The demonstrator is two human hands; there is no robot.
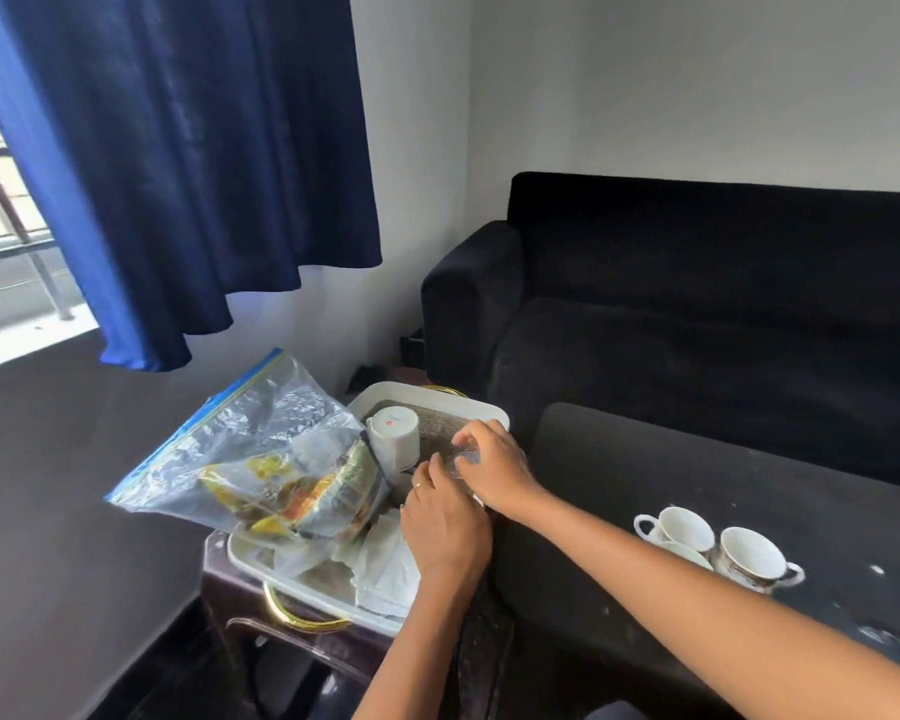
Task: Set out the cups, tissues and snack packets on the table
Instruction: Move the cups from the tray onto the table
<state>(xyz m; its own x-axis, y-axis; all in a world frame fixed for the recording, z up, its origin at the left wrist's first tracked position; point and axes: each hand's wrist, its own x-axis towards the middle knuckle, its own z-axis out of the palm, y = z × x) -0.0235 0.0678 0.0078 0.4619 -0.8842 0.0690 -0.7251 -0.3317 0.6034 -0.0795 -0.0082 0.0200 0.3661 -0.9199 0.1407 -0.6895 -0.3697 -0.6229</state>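
A white tray (427,394) sits on a small dark stand beside the black table (645,459). On the tray stands an upturned white mug (395,439), a clear zip bag of snack packets (281,459) and crumpled white tissues (385,569). Both my hands meet over the tray's right side around a clear glass (463,459) that is mostly hidden. My right hand (494,467) grips it from above and my left hand (445,522) holds it from the near side. Two white patterned teacups (676,527) (752,556) stand on the table.
A black sofa (697,304) runs behind the table. A blue curtain (178,174) hangs at the left by a window. The stand under the tray has a gold handle (302,618). White specks dot the table's right end.
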